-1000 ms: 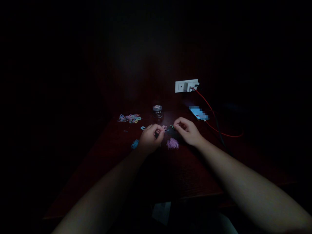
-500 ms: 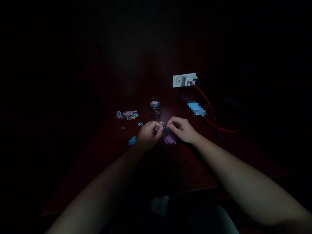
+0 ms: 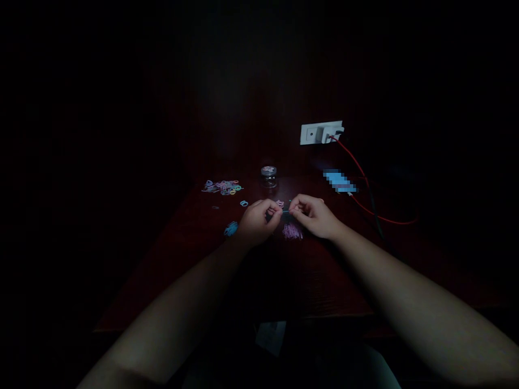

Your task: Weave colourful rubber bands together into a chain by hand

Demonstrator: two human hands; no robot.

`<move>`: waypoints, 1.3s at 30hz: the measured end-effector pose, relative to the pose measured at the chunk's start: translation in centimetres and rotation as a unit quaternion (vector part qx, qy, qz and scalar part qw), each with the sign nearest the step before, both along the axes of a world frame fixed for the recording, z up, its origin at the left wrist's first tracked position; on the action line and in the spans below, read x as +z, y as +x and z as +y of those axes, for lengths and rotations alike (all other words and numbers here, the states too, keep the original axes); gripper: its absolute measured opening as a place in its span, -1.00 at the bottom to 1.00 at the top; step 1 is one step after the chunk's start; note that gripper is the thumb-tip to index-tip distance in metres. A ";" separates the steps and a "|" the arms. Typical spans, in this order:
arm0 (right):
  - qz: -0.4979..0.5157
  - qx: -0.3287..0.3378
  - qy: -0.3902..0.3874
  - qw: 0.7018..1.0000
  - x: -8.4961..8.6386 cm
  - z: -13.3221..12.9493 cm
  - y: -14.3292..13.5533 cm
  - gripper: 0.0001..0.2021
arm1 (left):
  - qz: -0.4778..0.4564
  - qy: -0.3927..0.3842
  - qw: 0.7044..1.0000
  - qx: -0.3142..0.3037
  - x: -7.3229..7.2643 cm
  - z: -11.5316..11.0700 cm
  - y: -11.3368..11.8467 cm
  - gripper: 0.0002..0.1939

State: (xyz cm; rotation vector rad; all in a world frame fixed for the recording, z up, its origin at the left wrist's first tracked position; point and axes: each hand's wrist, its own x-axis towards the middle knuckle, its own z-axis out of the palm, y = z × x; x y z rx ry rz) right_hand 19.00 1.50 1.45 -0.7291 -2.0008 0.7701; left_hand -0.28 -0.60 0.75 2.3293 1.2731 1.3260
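Since a second ago, the right hand point(image 3: 314, 217) has been brought nearer the left hand point(image 3: 259, 221); one blue band point(image 3: 285, 212) is pinched by both, over the desk's point(image 3: 324, 286) middle. Three piles are seen — mixed pile point(image 3: 223, 187) by the far left corner, blue pile point(image 3: 231, 228) and purple pile point(image 3: 292, 232) nearer the front edge — and one jar point(image 3: 268, 177) towards the back edge. Pink bands point(image 3: 280, 203), part-hidden by fingers, cannot be counted; one phone point(image 3: 340, 181) is blurred.
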 end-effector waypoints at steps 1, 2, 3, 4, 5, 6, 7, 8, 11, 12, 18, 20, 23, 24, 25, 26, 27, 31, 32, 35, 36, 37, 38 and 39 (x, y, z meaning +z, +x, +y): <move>-0.005 -0.004 -0.001 1.000 0.0 0.1 0.1 -0.84 | -0.001 -0.002 1.000 0.000 0.0 0.0 0.0 -0.93; -0.008 -0.008 0.000 1.000 -0.1 0.2 0.1 -0.84 | -0.001 -0.004 1.000 -0.002 -0.1 0.0 -0.1 -0.92; -0.006 -0.010 -0.001 1.000 -0.1 0.3 0.2 -0.84 | -0.002 -0.006 1.000 -0.003 -0.1 0.1 -0.1 -0.92; 0.000 -0.013 -0.003 1.000 -0.2 0.4 0.3 -0.84 | -0.003 -0.007 1.000 -0.003 -0.2 0.1 -0.2 -0.92; 0.006 -0.015 -0.006 1.000 -0.2 0.5 0.3 -0.84 | -0.004 -0.008 1.000 -0.002 -0.2 0.1 -0.2 -0.91; 0.013 -0.017 -0.009 1.000 -0.2 0.5 0.3 -0.84 | -0.004 -0.010 1.000 0.000 -0.3 0.1 -0.3 -0.90; 0.019 -0.019 -0.012 1.000 -0.2 0.5 0.3 -0.84 | -0.004 -0.013 1.000 0.004 -0.4 0.1 -0.4 -0.90; 0.021 -0.022 -0.016 0.999 -0.2 0.5 0.3 -0.84 | -0.004 -0.015 1.000 0.009 -0.4 0.2 -0.5 -0.90; 0.024 -0.028 -0.027 0.999 -0.1 0.4 0.1 -0.83 | -0.006 -0.021 1.000 0.021 -0.4 0.3 -0.9 -0.89; 0.026 -0.031 -0.030 0.999 0.0 0.4 0.1 -0.83 | -0.010 -0.021 0.999 0.024 -0.4 0.3 -1.0 -0.89; 0.038 -0.034 -0.011 0.999 -0.6 0.8 0.1 -0.83 | -0.030 -0.025 0.999 0.035 -0.7 0.4 -1.2 -0.87; 0.039 -0.021 -0.008 0.999 -0.9 0.9 0.0 -0.83 | -0.033 -0.023 0.999 0.035 -0.7 0.3 -1.0 -0.87; 0.038 -0.005 -0.014 0.999 -1.1 1.0 -0.2 -0.82 | -0.033 -0.022 0.998 0.039 -0.6 -0.1 -0.8 -0.87; 0.036 -0.002 -0.016 0.999 -1.1 0.9 -0.3 -0.82 | -0.030 -0.021 0.998 0.041 -0.5 -0.2 -0.8 -0.86; 0.033 0.000 -0.016 0.999 -1.1 0.9 -0.3 -0.81 | -0.027 -0.021 0.999 0.042 -0.5 -0.4 -0.7 -0.86; 0.030 0.002 -0.017 0.999 -1.0 0.9 -0.3 -0.81 | -0.023 -0.020 0.999 0.044 -0.5 -0.5 -0.7 -0.86; 0.028 0.002 -0.017 0.999 -1.0 0.9 -0.2 -0.80 | -0.020 -0.019 0.999 0.046 -0.5 -0.6 -0.7 -0.86; 0.020 -0.021 -0.005 1.000 -1.1 1.2 0.0 -0.78 | -0.009 -0.010 0.998 0.060 -0.5 -1.1 -0.6 -0.86; 0.017 -0.028 -0.001 0.999 -1.1 1.3 0.1 -0.78 | -0.004 -0.005 0.998 0.065 -0.5 -1.3 -0.7 -0.86; 0.014 -0.046 0.005 0.999 -1.3 1.6 0.2 -0.79 | 0.012 0.017 0.995 0.095 -0.1 -1.9 -1.9 -0.87; 0.013 -0.052 0.007 0.999 -1.3 1.7 0.2 -0.79 | 0.011 0.027 0.993 0.116 0.0 -2.2 -2.8 -0.87; 0.011 -0.059 0.009 0.998 -1.4 1.8 0.3 -0.80 | 0.006 0.036 0.989 0.143 0.0 -2.4 -3.8 -0.86; 0.009 -0.065 0.010 0.998 -1.4 1.8 0.3 -0.80 | -0.003 0.042 0.984 0.176 0.0 -2.7 -4.9 -0.85; 0.007 -0.067 0.011 0.998 -1.5 1.9 0.4 -0.81 | -0.013 0.044 0.977 0.209 -0.1 -3.0 -6.1 -0.84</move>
